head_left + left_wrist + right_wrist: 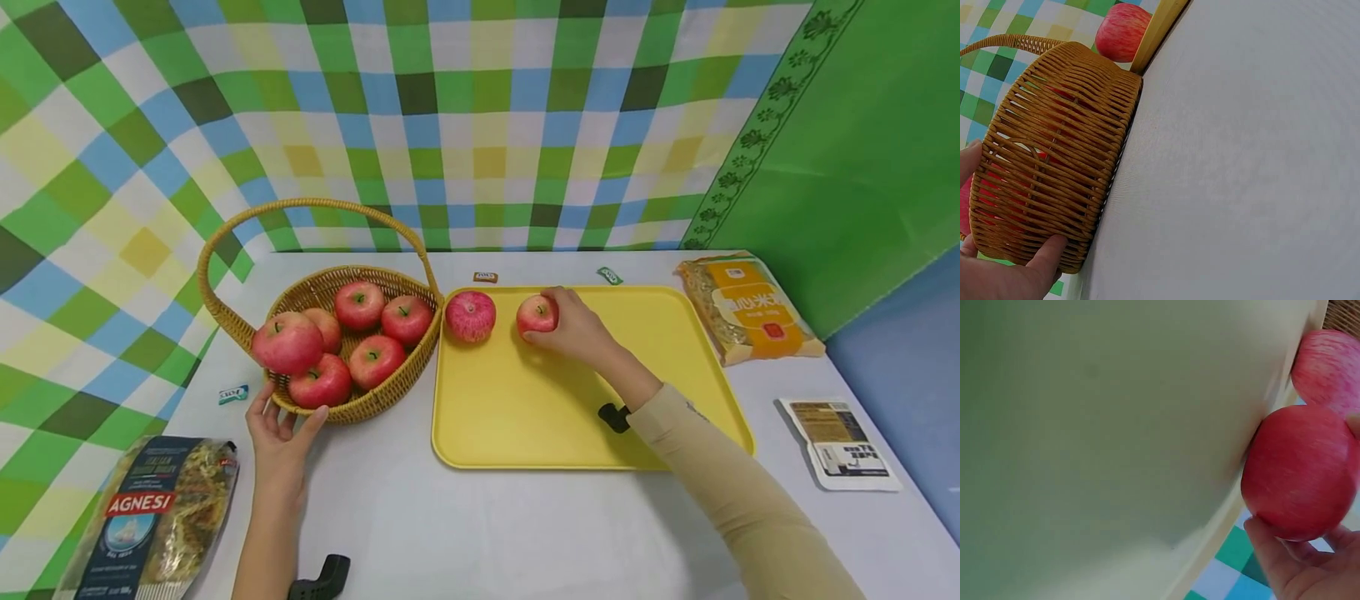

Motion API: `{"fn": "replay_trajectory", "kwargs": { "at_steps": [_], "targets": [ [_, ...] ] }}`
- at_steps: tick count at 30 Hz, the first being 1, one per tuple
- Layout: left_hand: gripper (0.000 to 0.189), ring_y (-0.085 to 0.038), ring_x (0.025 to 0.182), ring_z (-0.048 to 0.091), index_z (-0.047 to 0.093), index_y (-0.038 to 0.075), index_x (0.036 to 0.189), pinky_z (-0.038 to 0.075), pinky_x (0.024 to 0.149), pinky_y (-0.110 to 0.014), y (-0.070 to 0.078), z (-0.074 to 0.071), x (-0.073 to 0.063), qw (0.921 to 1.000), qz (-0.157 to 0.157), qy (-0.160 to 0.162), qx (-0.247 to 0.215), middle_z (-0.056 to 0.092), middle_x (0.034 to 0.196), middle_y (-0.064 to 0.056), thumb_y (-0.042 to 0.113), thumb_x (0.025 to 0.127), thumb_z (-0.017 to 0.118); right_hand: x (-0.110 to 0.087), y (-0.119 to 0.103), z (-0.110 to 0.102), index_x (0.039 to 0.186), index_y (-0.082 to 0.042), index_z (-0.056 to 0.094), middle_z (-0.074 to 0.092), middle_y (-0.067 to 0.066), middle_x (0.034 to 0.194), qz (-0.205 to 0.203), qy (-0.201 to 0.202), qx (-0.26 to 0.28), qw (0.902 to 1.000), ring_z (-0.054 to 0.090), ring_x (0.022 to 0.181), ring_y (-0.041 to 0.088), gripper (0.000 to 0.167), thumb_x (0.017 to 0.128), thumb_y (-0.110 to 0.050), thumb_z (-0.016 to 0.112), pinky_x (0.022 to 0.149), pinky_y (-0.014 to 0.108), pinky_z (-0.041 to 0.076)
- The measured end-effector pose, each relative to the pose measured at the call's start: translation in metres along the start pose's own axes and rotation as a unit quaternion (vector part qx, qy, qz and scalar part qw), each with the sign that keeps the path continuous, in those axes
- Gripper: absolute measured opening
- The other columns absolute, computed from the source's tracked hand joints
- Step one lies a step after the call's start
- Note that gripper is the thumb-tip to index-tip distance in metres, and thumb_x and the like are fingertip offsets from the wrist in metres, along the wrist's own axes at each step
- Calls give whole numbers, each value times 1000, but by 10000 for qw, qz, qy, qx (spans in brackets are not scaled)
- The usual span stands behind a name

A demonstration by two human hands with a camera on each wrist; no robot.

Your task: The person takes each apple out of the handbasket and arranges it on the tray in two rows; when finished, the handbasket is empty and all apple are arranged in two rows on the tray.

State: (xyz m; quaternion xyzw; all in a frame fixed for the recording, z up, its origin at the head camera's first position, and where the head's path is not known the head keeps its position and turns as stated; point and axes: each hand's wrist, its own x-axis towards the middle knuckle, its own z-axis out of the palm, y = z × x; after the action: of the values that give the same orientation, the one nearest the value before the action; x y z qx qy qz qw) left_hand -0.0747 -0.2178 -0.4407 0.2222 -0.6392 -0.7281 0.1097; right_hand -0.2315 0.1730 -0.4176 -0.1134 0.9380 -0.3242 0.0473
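My right hand [573, 329] grips a red apple [537, 316] between thumb and fingers, at the back of the yellow tray [510, 433]. The same apple [1300, 472] fills the lower right of the right wrist view. To its left a darker pink apple [470, 317] sits in the tray's back left corner. A wicker basket [390, 396] with a tall handle stands left of the tray, holding several red apples [377, 362]. My left hand [281, 437] holds the basket's near left side, its fingertips [1054, 247] against the woven wall.
An Agnesi pasta bag [146, 517] lies front left. Right of the tray are an orange food packet [750, 308] and a small white-and-brown pouch [840, 443]. Small wrapped sweets lie about: teal [233, 394], brown [485, 277] and green [609, 275]. A checked cloth [487, 125] hangs behind.
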Motion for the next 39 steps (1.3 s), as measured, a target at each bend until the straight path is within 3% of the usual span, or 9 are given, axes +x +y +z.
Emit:
{"fn": "replay_trajectory", "kwargs": {
  "at_steps": [5, 8, 11, 19, 23, 31, 35, 39],
  "targets": [
    [84, -26, 142, 21, 16, 30, 145, 33, 109, -28, 1, 0, 0, 10000, -19, 3, -2, 15, 158, -2, 7, 87, 72, -2, -26, -3, 146, -9, 36, 39, 15, 143, -547, 378, -333, 9972, 42, 123, 35, 85, 79, -41, 77, 98, 51, 44],
    [85, -26, 142, 20, 15, 30, 146, 33, 109, -29, 1, 0, -1, 10000, -39, -3, 45, 14, 158, -2, 8, 87, 72, -4, -60, -1, 145, -12, 40, 42, 11, 142, -1029, 431, -363, 9931, 46, 120, 31, 80, 80, -42, 76, 95, 49, 47],
    [85, -26, 142, 20, 15, 30, 146, 33, 109, -29, 1, -1, -1, 10000, -26, 16, 51, 13, 158, -2, 7, 87, 72, -3, -98, 11, 144, -14, 42, 44, 8, 142, -1457, 224, -249, 9888, 48, 121, 27, 78, 81, -46, 74, 96, 46, 47],
    [85, -26, 143, 19, 14, 30, 146, 33, 108, -29, 1, -2, -2, 9999, -18, 51, 110, 14, 158, -2, 9, 87, 71, 17, -192, 78, 147, -15, 39, 43, 1, 145, -2225, -644, 226, 9725, 43, 129, 15, 81, 81, -51, 72, 104, 35, 41],
    [83, -26, 142, 20, 15, 31, 146, 36, 106, -28, 1, -1, -2, 9999, 0, 11, 155, 14, 158, -1, 11, 88, 71, 28, -224, 111, 147, -14, 37, 44, -3, 144, -2274, -883, 350, 9692, 45, 126, 11, 85, 80, -53, 72, 101, 28, 42],
    [83, -26, 141, 22, 15, 29, 146, 39, 103, -25, -1, 1, 0, 9998, 106, -131, 43, 15, 158, 0, 8, 88, 71, 46, -257, 143, 147, -18, 37, 46, -7, 139, -1944, -962, 102, 9761, 43, 124, 6, 85, 79, -57, 71, 96, 23, 44],
    [82, -26, 141, 23, 16, 28, 145, 39, 104, -25, 0, 0, 0, 9998, 125, -138, 48, 15, 157, -1, 7, 88, 70, 48, -260, 145, 142, -18, 43, 51, -8, 130, -2009, -988, 80, 9746, 46, 117, 5, 78, 79, -55, 71, 92, 20, 45],
    [84, -26, 142, 21, 14, 28, 146, 37, 106, -27, 2, -2, -1, 9999, 73, -102, 101, 15, 158, -2, 8, 88, 71, 42, -253, 133, 140, -18, 44, 52, -10, 128, -2052, -951, 258, 9738, 49, 112, 5, 77, 77, -53, 73, 90, 22, 47]
  ]
}}
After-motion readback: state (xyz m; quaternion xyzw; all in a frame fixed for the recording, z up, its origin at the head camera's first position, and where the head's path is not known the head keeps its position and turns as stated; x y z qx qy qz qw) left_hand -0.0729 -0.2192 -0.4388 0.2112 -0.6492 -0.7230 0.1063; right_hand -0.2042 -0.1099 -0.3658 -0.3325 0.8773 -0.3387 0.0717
